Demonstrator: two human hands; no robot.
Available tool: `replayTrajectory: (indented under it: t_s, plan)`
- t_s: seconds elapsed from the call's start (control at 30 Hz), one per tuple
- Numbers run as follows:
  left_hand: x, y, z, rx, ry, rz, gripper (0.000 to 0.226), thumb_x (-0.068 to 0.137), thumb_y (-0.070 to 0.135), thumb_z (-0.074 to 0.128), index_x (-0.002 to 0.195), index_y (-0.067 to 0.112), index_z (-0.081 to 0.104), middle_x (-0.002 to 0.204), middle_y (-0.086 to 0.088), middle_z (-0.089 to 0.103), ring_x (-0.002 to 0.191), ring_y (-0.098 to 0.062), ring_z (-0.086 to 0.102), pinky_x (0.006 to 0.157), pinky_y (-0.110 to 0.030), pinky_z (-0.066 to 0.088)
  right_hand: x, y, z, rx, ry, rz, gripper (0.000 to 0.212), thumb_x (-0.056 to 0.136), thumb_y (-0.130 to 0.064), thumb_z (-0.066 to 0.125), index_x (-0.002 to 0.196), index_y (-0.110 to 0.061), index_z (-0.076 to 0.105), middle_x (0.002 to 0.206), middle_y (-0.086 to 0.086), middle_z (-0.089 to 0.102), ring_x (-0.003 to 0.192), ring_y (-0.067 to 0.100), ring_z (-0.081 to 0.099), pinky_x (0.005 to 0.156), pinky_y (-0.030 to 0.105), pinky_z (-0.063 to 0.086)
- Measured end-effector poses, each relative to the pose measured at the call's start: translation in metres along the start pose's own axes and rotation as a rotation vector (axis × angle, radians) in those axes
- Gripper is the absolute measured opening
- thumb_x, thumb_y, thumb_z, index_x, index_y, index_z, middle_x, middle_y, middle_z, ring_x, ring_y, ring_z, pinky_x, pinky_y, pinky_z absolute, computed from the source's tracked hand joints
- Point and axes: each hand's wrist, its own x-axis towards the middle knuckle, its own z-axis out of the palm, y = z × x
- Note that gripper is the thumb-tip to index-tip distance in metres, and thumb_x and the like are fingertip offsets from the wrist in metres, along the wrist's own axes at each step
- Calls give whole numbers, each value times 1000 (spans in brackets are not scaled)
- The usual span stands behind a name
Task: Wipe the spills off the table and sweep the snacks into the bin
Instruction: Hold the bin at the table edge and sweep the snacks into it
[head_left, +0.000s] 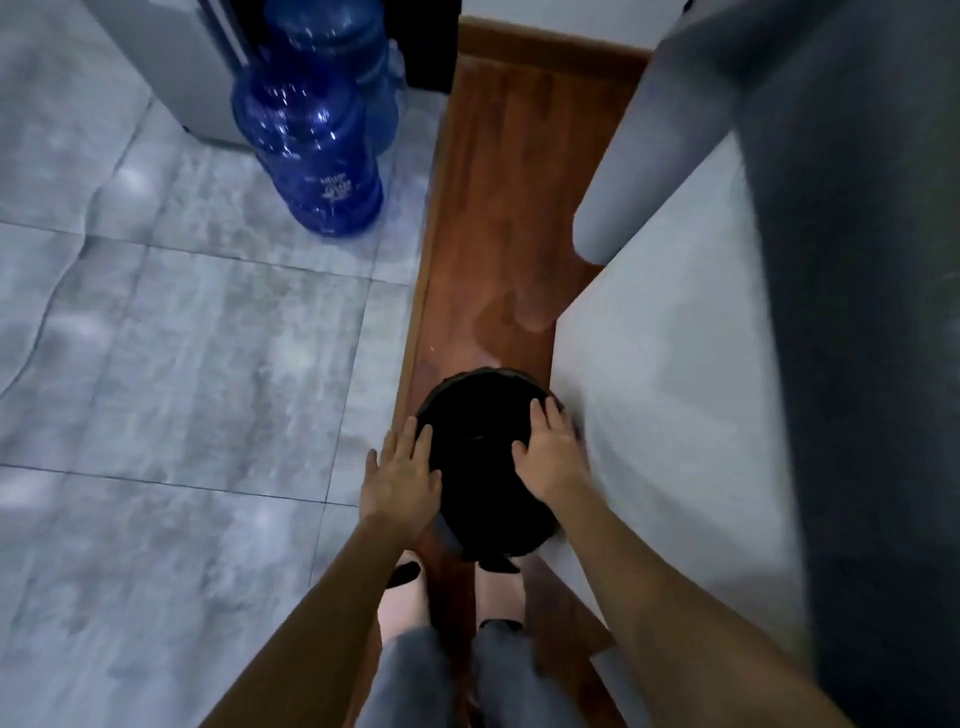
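Observation:
A round black bin (480, 467) stands on a strip of brown wooden floor (498, 208), seen from straight above. My left hand (402, 475) lies against the bin's left rim with its fingers straight. My right hand (550, 457) rests on the right rim, fingers spread over the dark opening. Neither hand holds anything. The inside of the bin is too dark to make out. No table, spills or snacks are in view. My feet show just below the bin.
Two blue water jugs (311, 140) stand on the grey tiled floor (171, 364) at upper left, beside a grey appliance (171, 57). A pale blurred wall or furniture edge (670, 389) runs close along the bin's right side.

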Motion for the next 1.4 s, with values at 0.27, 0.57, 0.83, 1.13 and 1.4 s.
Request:
replayTrajectory:
  t_s: [0.27,0.57,0.83,1.13,1.4]
  plan:
    - [101,-27,116,-292,-89,-108,78,92,34,49,150,14,0,157,-12,-6,134,-42,28,102,-47,37,97,47,97,1,-11,197,79,95,-41,49,154,-23,0,158,16,2,142,42,12,113,48,25]
    - [84,-29,96,-242,83,-150,84,84,27,60,149,14,9,153,-12,14,108,-46,43,85,-49,45,82,36,92,129,71,254,69,88,-48,52,149,-30,24,142,12,22,122,45,30,104,49,35]
    - [9,-51,-62,169,345,64,82,56,-29,60,134,-8,42,135,-28,45,58,-44,48,43,-44,45,-15,-15,-13,171,149,127,65,93,-42,46,150,-25,21,140,11,26,120,37,37,97,39,38]
    - [-94,13,-247,184,481,121,77,80,-6,52,147,14,21,151,-5,23,93,-45,47,62,-50,46,-143,-43,-153,412,277,163,68,94,-37,48,152,-14,20,145,14,22,126,41,31,102,41,35]
    - [-133,50,-305,165,507,149,69,79,-2,59,142,11,32,143,-12,35,105,-49,43,76,-55,45,-198,3,-209,640,107,-103,50,90,-19,61,138,-8,49,129,15,57,118,25,56,96,27,42]
